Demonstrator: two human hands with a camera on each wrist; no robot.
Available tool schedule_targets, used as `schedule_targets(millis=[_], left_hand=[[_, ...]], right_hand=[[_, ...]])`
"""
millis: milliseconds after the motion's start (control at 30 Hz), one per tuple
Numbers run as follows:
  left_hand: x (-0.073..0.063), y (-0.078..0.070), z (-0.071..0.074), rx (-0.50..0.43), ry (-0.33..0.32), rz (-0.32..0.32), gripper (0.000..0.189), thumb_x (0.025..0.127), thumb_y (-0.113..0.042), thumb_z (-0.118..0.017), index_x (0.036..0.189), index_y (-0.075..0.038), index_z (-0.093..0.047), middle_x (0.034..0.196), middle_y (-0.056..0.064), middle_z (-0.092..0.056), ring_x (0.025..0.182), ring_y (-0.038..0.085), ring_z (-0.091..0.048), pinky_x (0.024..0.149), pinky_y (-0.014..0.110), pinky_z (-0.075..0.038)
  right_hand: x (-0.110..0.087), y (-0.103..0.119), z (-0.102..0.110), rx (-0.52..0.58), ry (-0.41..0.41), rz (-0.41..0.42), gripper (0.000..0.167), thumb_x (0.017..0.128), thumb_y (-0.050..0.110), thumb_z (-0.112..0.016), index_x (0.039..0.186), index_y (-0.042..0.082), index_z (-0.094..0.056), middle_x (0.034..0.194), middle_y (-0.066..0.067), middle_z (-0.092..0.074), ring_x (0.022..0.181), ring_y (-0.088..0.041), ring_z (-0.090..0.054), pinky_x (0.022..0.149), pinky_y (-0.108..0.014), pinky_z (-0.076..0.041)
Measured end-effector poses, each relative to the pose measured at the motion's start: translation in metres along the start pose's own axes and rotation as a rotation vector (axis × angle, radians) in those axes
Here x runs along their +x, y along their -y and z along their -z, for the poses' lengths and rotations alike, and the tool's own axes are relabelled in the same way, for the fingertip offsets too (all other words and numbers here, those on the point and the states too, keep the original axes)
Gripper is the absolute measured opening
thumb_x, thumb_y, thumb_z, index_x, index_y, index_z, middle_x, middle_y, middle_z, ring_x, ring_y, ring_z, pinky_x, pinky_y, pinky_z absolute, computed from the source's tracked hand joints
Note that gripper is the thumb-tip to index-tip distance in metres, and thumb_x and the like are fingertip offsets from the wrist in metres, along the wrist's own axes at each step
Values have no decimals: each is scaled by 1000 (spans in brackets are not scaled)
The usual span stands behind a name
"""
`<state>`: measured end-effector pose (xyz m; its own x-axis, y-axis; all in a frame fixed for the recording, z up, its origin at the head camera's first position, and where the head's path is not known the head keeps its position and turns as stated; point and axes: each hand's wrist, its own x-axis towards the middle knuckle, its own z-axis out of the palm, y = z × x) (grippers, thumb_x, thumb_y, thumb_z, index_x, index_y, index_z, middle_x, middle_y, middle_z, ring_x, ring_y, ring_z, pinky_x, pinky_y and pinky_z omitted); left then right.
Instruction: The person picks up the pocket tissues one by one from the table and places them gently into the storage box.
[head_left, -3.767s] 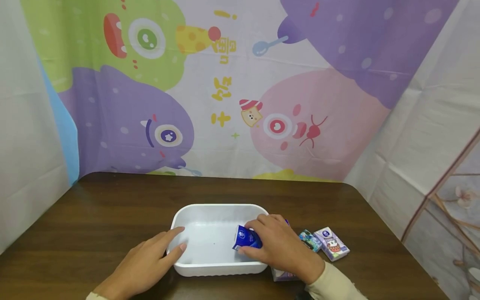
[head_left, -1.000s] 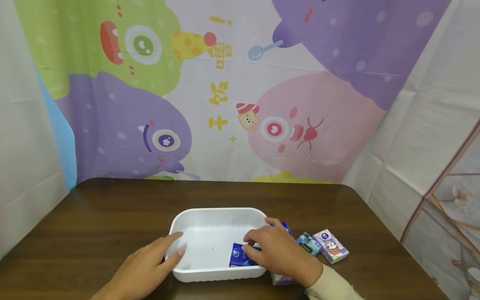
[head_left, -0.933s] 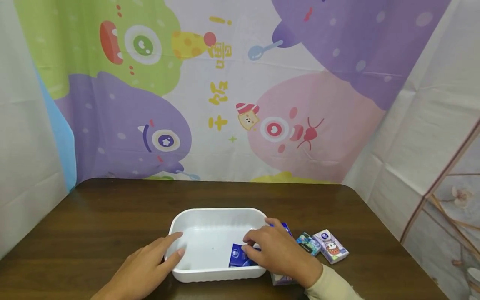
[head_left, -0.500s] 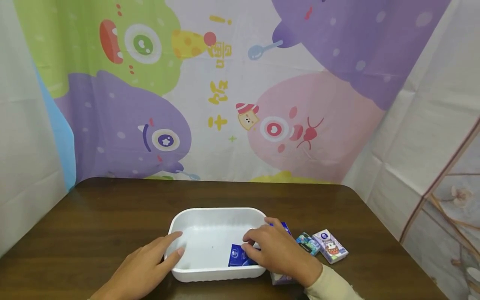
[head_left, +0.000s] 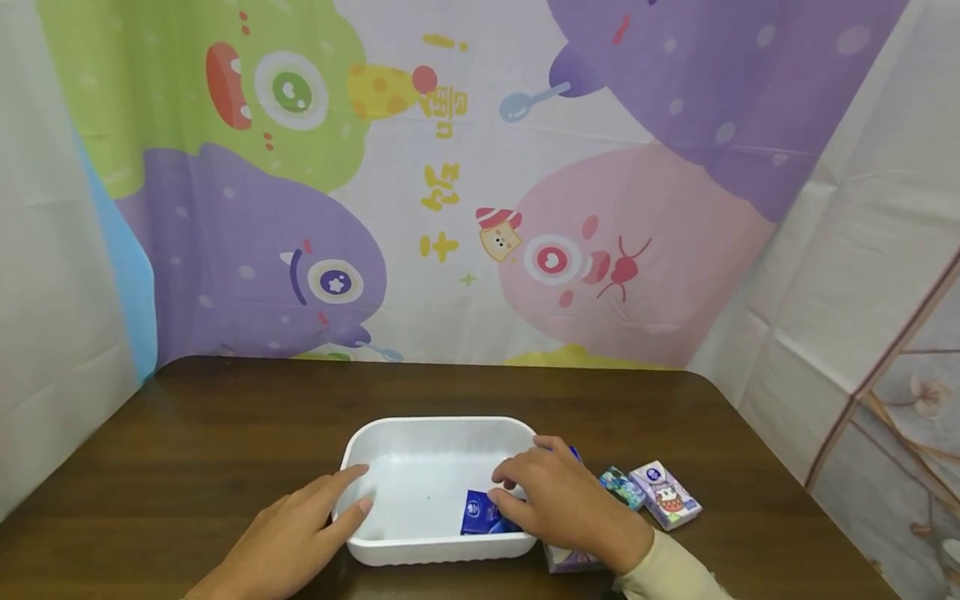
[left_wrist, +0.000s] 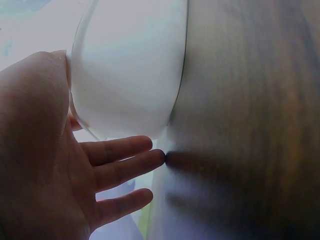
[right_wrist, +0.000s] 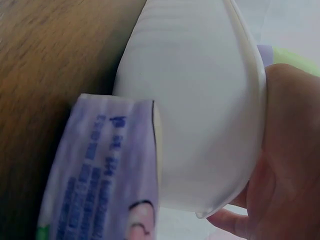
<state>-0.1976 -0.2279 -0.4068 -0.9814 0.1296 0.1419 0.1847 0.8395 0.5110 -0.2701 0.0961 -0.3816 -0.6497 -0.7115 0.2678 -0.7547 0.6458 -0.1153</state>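
Note:
A white plastic basin point(head_left: 442, 546) stands on the wooden table. In its front right corner lies a blue tissue pack point(head_left: 478, 510), partly covered by my right hand point(head_left: 573, 504). That hand rests over the basin's right rim, its thumb and index finger apart from each other, thumb tip right beside the pack. At the opposite side my left hand point(head_left: 288, 533) rests on the left rim, thumb and index finger reaching inside. The left wrist view shows its other fingers point(left_wrist: 122, 207) extended along the end of the basin's outer wall.
Right of the basin lie a teal patterned tissue pack point(head_left: 621, 486) and a lilac one point(head_left: 666, 495). Another lilac pack point(right_wrist: 102, 170) sits against the basin's right wall, under my right forearm. A blue pack point(head_left: 575, 452) shows partly behind the hand.
Earlier my right hand held the blue tissue pack tilted above the basin floor. Now the pack lies in the corner, let go, with the hand at the rim. Over the last second little changes.

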Motion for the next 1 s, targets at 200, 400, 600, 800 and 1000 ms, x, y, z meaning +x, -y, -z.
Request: schedule_targets(millis=[200, 400, 600, 800, 1000], left_hand=[[1, -1, -1, -5, 1, -3, 59, 100, -60, -48, 143, -22, -56, 137, 7, -60, 123, 34, -57, 96, 61, -45], [1, -1, -2, -10, 7, -6, 59, 100, -62, -47, 144, -23, -56, 138, 6, -59, 125, 33, -56, 97, 61, -45], [0, 2, -2, -5, -4, -14, 60, 100, -61, -46, 145, -23, -55, 138, 6, -59, 125, 33, -56, 97, 61, -45], [1, 1, 0, -2, -19, -27, 58, 101, -60, -47, 145, -23, -55, 138, 6, -59, 125, 33, -56, 96, 61, -45], [1, 1, -1, 8, -17, -23, 57, 100, -60, -49, 143, -22, -57, 136, 6, -61, 124, 33, -58, 96, 60, -46]], right_hand=[[-2, -1, 1, 7, -5, 2, 24, 99, 34, -62, 105, 16, -76, 93, 15, -69, 95, -6, -65, 109, -55, -33], [-3, -2, 0, 27, -23, 10, 23, 98, 33, -62, 104, 16, -76, 91, 16, -68, 93, -2, -64, 108, -55, -33], [-2, -2, 2, 36, -22, 15, 23, 98, 34, -62, 105, 16, -76, 91, 17, -68, 93, -1, -64, 109, -54, -33], [-1, -3, 5, 30, -16, 15, 24, 98, 34, -63, 106, 15, -76, 91, 16, -68, 93, -2, -64, 109, -53, -33], [-1, -4, 6, 33, 12, 26, 25, 97, 34, -64, 107, 14, -76, 96, 12, -71, 97, -3, -65, 109, -53, -33]])
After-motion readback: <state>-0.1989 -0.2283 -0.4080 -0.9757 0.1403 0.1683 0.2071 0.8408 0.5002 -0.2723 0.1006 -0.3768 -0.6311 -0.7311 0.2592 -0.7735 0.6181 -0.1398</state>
